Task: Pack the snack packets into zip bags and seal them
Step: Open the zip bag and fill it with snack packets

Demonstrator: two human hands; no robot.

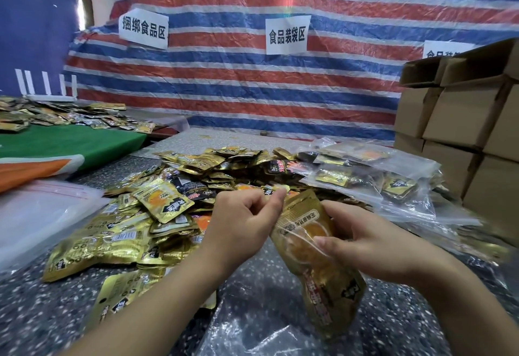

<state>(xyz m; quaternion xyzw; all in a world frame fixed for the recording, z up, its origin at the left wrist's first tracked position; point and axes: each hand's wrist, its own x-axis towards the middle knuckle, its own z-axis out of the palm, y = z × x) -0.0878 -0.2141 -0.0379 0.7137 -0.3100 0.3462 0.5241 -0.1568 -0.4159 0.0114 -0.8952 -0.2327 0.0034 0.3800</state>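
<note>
Gold foil snack packets (168, 204) heaped on the speckled table (36, 308). My hands hold a clear zip bag (314, 265) of packets above it: left hand (247, 223) pinches its top edge, right hand (365, 243) grips its side. Filled bags (379, 178) lie right.

Backdrop: striped tarp (252, 88) with white paper signs (287, 35)
Right: stacked cardboard boxes (460, 119)
Left: green cloth (70, 142)
Underneath: speckled table (33, 308)
</note>
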